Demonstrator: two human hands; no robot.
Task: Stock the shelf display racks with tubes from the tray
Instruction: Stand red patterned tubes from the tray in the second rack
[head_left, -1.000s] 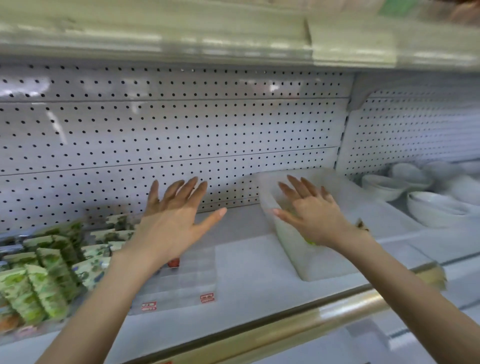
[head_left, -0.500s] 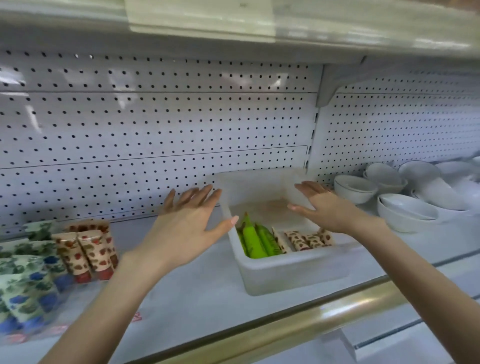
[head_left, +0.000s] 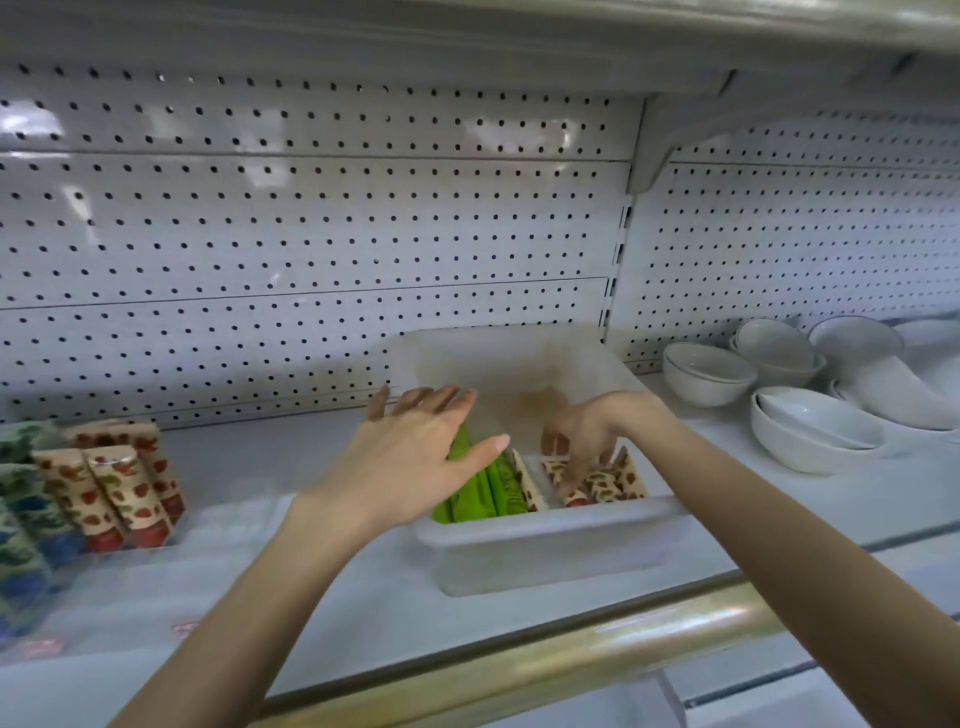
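shelf: white shelf (head_left: 311, 467) with a pegboard back. white bowls (head_left: 810, 431) are stacked off to the right, well apart from the action.
tray: clear plastic tray (head_left: 545, 525) mid-shelf, near the front edge. that's where the stock is, so i'd leave it parked rather than drag it around.
rack: clear display rack (head_left: 228, 525) at the left, well apart from the tray. it holds racked tubes (head_left: 119, 488) in a red print, standing cap down, with blue-green ones beside them.
stock: green tubes (head_left: 498, 488) lie in the tray's left side, print tubes (head_left: 608, 486) in its right side.
step: looks like picking out a print tube. i'd take one by the middle, lift it straight up so the others don't shuffle, then stand it cap down next to the matching print in the rack.
left hand (head_left: 415, 457): palm down, fingers straight and spread, hovering over the green tubes and holding nothing.
right hand (head_left: 587, 431): wrist bent, fingers pointing down into the tray with the tips at the print tubes. honestly can't tell if it has pinched one yet.
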